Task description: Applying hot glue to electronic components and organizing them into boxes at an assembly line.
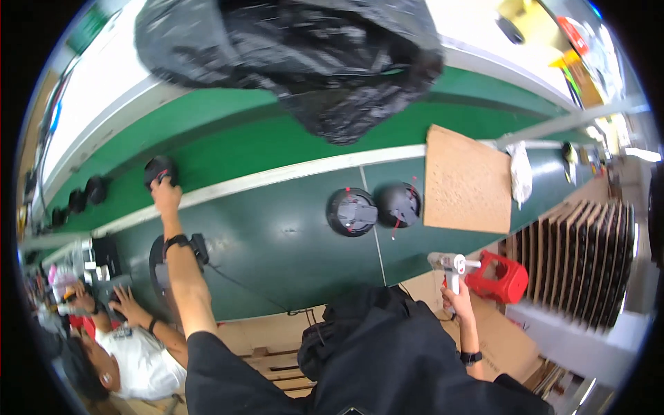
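My left hand (167, 196) reaches far out to the left, its fingers closed on the edge of a black round part (159, 168) on the green belt. On the right, my right hand (456, 299) grips a white pistol-shaped tool (451, 264) by its handle. A red open-sided holder (499, 278) is right beside this tool; whether they touch I cannot tell. Two black round housings sit side by side mid-bench: the left housing (354, 212) has a grey piece inside, the right housing (399, 205) a red wire. Another dark round part (160, 266) lies partly hidden behind my left forearm.
A large black plastic bag (297, 55) hangs over the belt's far side. A brown board (467, 181) lies on the green bench (277, 238), near a white plastic bag (519, 173). Stacked dividers (574, 259) stand at right. A co-worker in a white shirt (142, 360) works at lower left.
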`<move>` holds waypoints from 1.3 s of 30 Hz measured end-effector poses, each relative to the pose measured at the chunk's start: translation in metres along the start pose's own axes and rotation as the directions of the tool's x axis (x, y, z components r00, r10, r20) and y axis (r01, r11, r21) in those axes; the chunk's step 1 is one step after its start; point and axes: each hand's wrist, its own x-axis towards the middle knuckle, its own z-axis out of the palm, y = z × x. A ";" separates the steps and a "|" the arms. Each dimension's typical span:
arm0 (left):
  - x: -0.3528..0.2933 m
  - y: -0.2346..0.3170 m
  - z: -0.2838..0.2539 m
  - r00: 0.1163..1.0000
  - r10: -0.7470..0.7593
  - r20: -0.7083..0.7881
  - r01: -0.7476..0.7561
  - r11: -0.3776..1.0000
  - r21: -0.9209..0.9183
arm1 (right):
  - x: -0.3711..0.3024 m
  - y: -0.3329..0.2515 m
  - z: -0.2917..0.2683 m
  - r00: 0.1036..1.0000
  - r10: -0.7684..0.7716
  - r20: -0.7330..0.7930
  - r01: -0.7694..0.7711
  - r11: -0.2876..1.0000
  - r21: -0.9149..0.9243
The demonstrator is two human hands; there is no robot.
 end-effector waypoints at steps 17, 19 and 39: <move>-0.229 0.140 -0.047 0.752 0.248 0.610 0.218 0.780 -0.586 | 0.014 0.011 -0.002 0.995 -0.032 0.091 0.030 0.999 0.030; -0.275 0.168 -0.060 0.725 0.322 0.608 0.336 0.606 -0.721 | 0.017 0.009 0.000 0.989 -0.058 0.138 0.057 0.998 0.017; -0.366 0.220 -0.084 0.727 0.435 0.532 0.037 0.748 -0.662 | -0.002 0.003 0.041 0.789 -0.205 0.579 0.403 0.885 -0.235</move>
